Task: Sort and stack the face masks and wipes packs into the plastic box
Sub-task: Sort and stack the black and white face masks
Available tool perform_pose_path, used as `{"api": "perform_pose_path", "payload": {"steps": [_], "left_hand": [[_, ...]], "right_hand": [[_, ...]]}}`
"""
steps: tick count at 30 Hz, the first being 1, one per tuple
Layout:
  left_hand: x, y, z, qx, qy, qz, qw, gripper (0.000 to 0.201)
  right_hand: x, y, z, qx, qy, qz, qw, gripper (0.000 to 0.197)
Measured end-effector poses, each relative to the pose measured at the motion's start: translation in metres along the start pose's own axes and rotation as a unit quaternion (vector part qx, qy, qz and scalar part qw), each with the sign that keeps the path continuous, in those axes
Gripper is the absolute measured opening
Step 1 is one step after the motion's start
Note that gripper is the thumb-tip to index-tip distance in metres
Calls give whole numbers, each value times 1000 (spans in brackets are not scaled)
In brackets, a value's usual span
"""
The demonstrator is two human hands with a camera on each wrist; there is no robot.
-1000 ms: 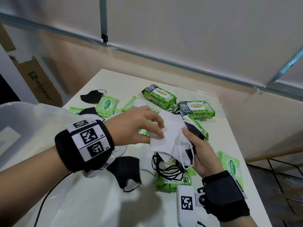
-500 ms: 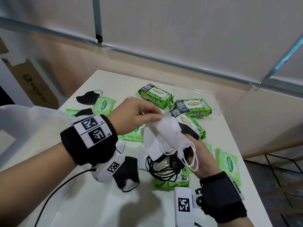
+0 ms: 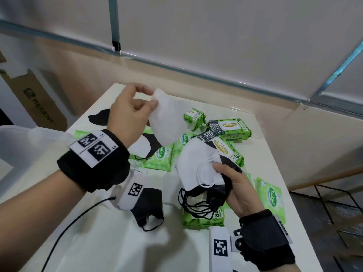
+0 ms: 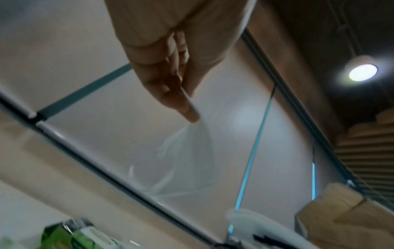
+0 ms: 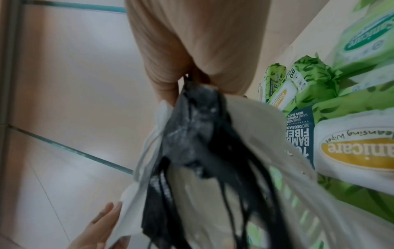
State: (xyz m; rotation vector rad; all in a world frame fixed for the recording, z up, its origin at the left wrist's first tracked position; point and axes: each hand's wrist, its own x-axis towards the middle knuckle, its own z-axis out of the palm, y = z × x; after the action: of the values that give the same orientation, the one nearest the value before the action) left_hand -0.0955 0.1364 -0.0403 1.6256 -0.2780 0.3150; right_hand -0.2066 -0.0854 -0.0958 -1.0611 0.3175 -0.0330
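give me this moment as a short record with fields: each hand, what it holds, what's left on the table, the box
left hand: pinches one white mask by its edge, lifted above the table
right hand: grips a bundle of masks, white on top, black beneath, loops hanging
table: green wipes packs scattered; a black mask lying loose near the left wrist
plastic box: at the left edge, contents not visible

Left hand (image 3: 129, 114) raised, fingers pinched; right hand (image 3: 238, 185) lower, fingers curled.
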Motion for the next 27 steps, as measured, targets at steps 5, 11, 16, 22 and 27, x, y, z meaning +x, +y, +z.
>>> {"api": "perform_pose_path", "payload": {"steps": [5,11,16,22,27], "left_hand": [[4,2,-8,112,-21,41,993,37],[-21,8,0,137,-201,295,924,24],[-48,-9,5,150,-390,348,839,23],[-54,-14,10,111,-371,341,856,24],[-51,-3,9,47,-315,244,916,21]], "right_hand": [[0,0,0,-11,25,40,999,49],[5,2,2,-8,19,77,997,48],[6,3,0,-3,7,84,996,32],[5,5,1,22,-12,90,996,68],[5,6,-4,20,-1,88,996,69]]}}
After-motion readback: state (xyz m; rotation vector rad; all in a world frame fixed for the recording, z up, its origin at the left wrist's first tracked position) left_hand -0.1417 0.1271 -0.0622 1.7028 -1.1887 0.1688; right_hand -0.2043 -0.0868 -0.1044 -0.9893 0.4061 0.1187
